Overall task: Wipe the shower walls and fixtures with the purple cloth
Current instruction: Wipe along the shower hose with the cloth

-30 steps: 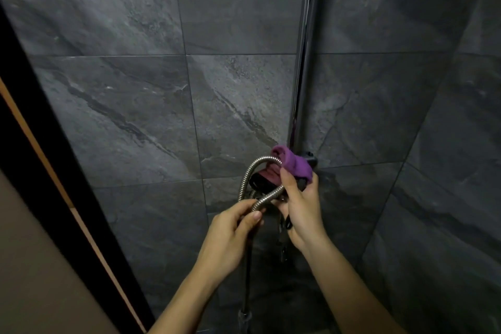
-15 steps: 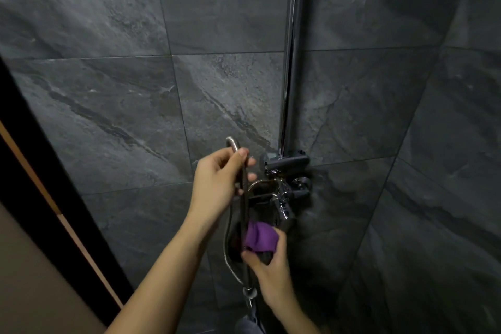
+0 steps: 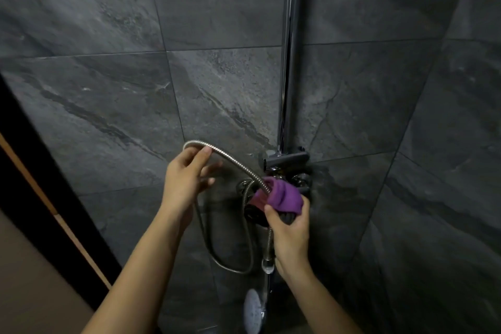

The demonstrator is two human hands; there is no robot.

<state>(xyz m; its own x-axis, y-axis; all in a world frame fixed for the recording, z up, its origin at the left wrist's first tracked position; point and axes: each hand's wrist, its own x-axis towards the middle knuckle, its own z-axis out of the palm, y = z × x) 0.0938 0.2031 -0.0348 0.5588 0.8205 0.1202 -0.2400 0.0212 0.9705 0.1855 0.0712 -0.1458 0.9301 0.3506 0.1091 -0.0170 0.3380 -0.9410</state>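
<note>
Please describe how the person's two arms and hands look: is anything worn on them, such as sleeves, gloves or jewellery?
Both forearms are bare as far as the picture shows; no sleeve reaches into view. The left hand and the right hand wear no gloves. No ring, watch or bracelet can be seen. The fingernails look short and unpainted, though the dim light limits detail.

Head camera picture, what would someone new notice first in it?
The purple cloth stands out at centre, gripped by the right hand around the metal shower hose by the valve. The left hand holds up the hose's arc. Behind them, a chrome riser rail climbs the dark grey tiled wall.
</note>
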